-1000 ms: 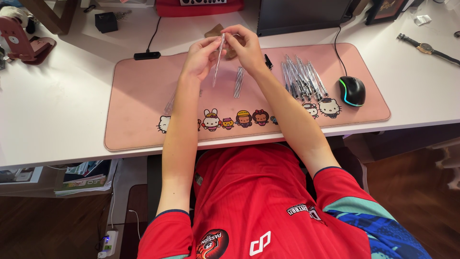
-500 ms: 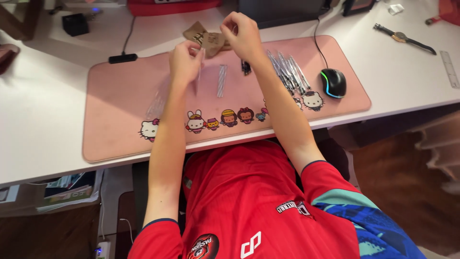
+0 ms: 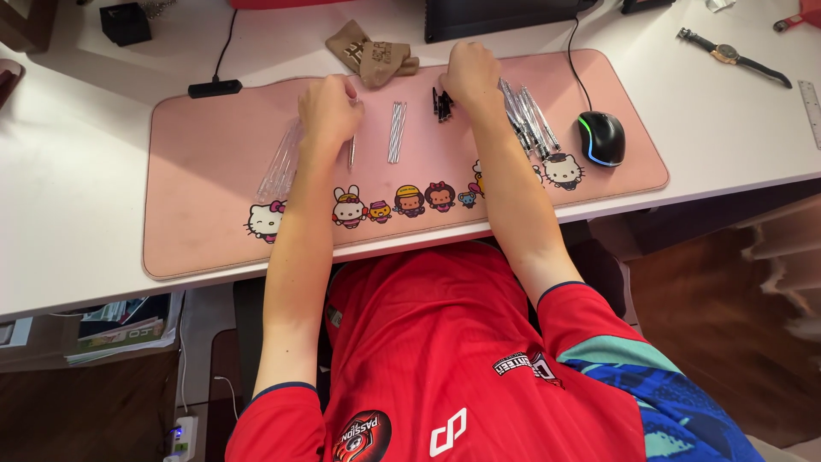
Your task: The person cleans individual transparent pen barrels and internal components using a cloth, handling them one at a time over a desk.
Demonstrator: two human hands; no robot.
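Resting on the pink desk mat, both hands are set well apart. The left hand is curled around a thin pen part that sticks out toward the near edge. The right hand is closed over something at the far side of the mat, just right of a small cluster of black pieces; what it grips I cannot tell.

Between the hands lies a short row of slim silver refills. Left of the left hand sits a heap of clear tubes, and right of the right hand a bigger pile of pens, seemingly put together. Judging by the piles, the work looks partly done, with loose parts still waiting.

Farther out are a black mouse, a tan cloth pouch and a wristwatch.
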